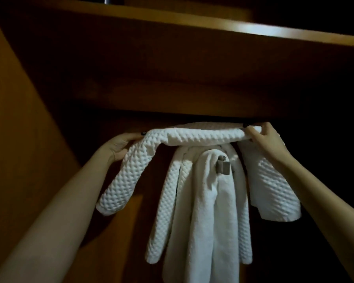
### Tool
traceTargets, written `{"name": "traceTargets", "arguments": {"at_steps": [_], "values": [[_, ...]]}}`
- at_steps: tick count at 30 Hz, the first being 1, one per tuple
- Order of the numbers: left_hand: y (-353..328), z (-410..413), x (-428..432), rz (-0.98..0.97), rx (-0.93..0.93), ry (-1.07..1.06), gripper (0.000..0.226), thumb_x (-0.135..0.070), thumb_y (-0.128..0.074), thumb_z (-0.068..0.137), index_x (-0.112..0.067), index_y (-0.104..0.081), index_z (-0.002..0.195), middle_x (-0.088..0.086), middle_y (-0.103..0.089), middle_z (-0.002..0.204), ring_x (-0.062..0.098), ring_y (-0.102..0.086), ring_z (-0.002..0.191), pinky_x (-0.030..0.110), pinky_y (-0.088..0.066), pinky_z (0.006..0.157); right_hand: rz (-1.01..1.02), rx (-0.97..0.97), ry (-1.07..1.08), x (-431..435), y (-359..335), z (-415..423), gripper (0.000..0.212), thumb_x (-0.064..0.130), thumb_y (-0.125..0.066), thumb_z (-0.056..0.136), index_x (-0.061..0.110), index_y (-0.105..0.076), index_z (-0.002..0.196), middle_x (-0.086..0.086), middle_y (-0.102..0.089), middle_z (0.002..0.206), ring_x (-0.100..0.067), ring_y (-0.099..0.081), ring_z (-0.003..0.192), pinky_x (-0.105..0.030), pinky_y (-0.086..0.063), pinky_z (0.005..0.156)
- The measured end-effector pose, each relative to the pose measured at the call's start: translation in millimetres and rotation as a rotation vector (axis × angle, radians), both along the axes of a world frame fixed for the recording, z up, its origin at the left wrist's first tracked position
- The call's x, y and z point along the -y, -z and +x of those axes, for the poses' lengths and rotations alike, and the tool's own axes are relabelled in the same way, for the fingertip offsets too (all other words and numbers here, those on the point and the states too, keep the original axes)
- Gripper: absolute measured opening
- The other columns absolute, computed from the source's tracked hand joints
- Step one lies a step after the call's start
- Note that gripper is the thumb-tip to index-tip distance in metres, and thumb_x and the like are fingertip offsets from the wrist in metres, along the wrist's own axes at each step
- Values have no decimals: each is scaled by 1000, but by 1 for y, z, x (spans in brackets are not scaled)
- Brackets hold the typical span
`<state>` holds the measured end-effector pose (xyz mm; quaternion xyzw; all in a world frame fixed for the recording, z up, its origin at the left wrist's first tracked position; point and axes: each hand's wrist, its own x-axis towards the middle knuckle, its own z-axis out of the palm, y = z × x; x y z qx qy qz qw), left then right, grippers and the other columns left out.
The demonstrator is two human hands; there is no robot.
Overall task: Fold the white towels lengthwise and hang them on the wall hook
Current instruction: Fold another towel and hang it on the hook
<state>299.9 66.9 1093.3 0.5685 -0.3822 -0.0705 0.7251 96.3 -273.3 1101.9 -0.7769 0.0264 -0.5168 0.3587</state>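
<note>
Spanning the top of the view, a wooden shelf (172, 78) overhangs a dim recess. Below it the hung towels (202, 211) fall in long, limp folds. Just above them, right under the shelf's edge, the folded towel (192, 135) is stretched crosswise, both ends drooping. The left hand (121, 146) grips it where the left end bends down, and the right hand (268, 139) pinches the upper edge at the other bend. The wall hook (224, 165) pokes its small metal knob out between the hung folds.

The towel looks light, soft and floppy, and its waffle weave is likely grippy rather than slick. It sags wherever unsupported, so holding close to the middle should balance it. The crowded knob may let it slide off.
</note>
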Motion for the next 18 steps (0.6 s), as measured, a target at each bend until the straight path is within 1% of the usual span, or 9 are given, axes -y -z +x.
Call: {"name": "traceTargets", "arguments": {"at_steps": [2,4,5,7,9,11,13,16,18], "values": [[-4,-1,4,-23,17,-1,23,-6,-60,74,-15,-80,78,4,-76,83,13,-72,77,25,-57,64,52,-39,-38,2,4,13,49,50,-55,92,9,-57,120,-13,-64,108,-32,-63,96,-51,-54,85],[-9,0,9,-11,73,-7,28,-4,-57,73,-20,-80,76,1,-76,83,11,-72,76,24,-57,63,75,-57,-80,6,5,28,49,39,-55,94,-4,-58,115,-36,-59,109,-53,-59,95,-66,-50,82],[-11,2,10,7,103,-31,30,-4,-56,74,-22,-80,76,0,-76,82,10,-72,75,22,-56,62,82,-51,-103,6,3,32,45,34,-55,94,-8,-57,112,-40,-56,112,-57,-56,97,-69,-48,81],[-18,10,10,31,128,-97,35,0,-52,84,-22,-79,79,-3,-76,80,8,-72,73,20,-55,59,91,-59,-106,5,-6,36,31,30,-55,94,0,-63,102,-39,-57,114,-55,-57,99,-68,-47,81],[-23,19,7,42,132,-151,31,-1,-46,93,-18,-71,91,-4,-75,80,7,-72,73,19,-55,58,98,-94,-100,5,-14,42,19,29,-54,95,13,-65,97,-34,-61,113,-51,-60,99,-63,-50,83],[-24,25,5,74,150,-195,23,-5,-45,96,-14,-66,102,-3,-75,85,9,-71,78,21,-56,63,99,-152,-105,7,-20,49,16,31,-53,97,18,-60,103,-28,-64,109,-45,-64,95,-57,-53,82],[-21,32,4,112,147,-280,23,-10,-46,97,-8,-62,114,-2,-73,94,12,-69,87,24,-54,71,112,-225,-118,9,-20,56,23,34,-51,98,18,-56,113,-19,-67,101,-34,-68,85,-47,-58,73],[-16,29,8,95,142,-293,24,-6,-39,100,-13,-62,95,-11,-74,72,1,-69,67,15,-53,57,143,-230,-130,10,-18,61,26,34,-48,100,15,-56,117,-16,-68,101,-29,-68,81,-40,-57,71],[-16,23,11,50,90,-233,31,-5,-41,98,-18,-68,89,-9,-75,74,2,-71,70,15,-53,56,165,-193,-132,9,-22,59,25,34,-47,100,15,-54,116,-17,-67,102,-29,-67,79,-38,-56,68]]}}
